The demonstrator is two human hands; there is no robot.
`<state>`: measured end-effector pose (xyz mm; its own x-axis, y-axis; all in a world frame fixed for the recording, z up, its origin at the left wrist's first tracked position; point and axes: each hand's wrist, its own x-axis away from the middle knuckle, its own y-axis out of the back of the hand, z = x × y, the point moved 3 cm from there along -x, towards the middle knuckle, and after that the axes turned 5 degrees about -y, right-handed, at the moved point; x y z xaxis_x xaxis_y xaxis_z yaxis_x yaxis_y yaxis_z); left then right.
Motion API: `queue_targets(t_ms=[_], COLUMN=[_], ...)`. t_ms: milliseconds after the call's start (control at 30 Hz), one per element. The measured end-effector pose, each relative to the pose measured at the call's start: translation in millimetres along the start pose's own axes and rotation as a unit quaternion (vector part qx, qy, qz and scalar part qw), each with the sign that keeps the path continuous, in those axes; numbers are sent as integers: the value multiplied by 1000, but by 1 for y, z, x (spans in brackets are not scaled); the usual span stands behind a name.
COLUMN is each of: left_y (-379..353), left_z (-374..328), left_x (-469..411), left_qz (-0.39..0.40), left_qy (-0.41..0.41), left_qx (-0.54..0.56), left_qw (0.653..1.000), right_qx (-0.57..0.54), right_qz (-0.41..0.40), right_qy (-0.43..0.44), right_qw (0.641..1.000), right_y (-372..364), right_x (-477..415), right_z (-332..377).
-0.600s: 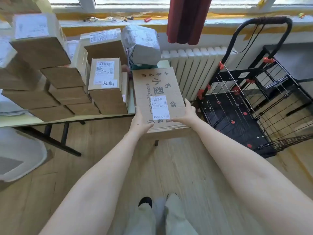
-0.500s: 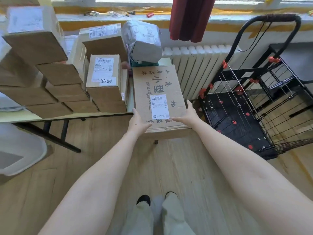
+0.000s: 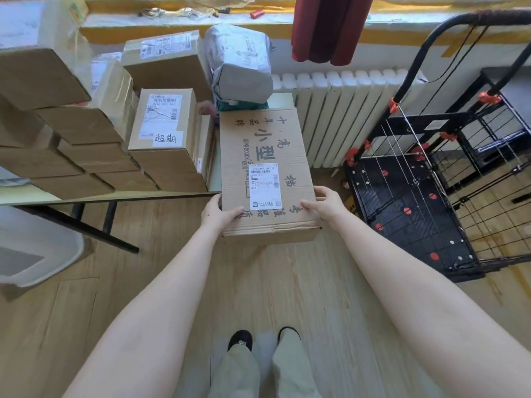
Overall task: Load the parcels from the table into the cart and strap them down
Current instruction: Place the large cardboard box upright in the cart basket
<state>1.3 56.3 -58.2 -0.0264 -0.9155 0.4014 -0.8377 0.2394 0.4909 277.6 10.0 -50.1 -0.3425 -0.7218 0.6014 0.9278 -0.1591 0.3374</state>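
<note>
The cardboard box (image 3: 267,156), printed with large characters and carrying a white shipping label, lies lengthwise with its far end over the right end of the surface (image 3: 115,195) and its near end sticking out over the wooden floor (image 3: 287,282). Both arms reach straight forward to it. The left hand (image 3: 218,214) holds the near left corner, thumb laid on top beside the label and the other fingers tucked out of sight below. The right hand (image 3: 324,203) clasps the near right edge, its fingers (image 3: 326,192) spread along the side and the thumb on the lid, so the box sits squeezed between the two hands. Whether it is lifted clear of the surface I cannot tell. Compared with half a second ago the grip is the same, and the box seems to have come slightly nearer the person. More cardboard parcels (image 3: 161,130) are stacked to its left, a grey bagged parcel (image 3: 244,64) behind it. The black wire cart (image 3: 402,123) stands to the right, beside the white radiator (image 3: 330,110).
</note>
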Motion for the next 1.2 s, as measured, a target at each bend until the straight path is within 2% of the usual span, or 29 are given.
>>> queue_targets(t_ms=[200,533,900,1200], left_y=[7,15,21,-16], left_z=[-1,-3,-43,-97], left_x=[11,44,65,72], left_qz=[2,21,84,151], left_qy=[-15,-74,-161,-223], left_qx=[-12,0,51,85], left_qw=[1000,997,982,959], right_qx=[7,-11,-80,-121], right_qz=[14,-10,-96,-171], right_qy=[19,38,84,126], right_qw=[1000,999,989,970], right_y=[9,20,40,97], right_x=[15,64,133,169], right_z=[0,-19,-18,-18])
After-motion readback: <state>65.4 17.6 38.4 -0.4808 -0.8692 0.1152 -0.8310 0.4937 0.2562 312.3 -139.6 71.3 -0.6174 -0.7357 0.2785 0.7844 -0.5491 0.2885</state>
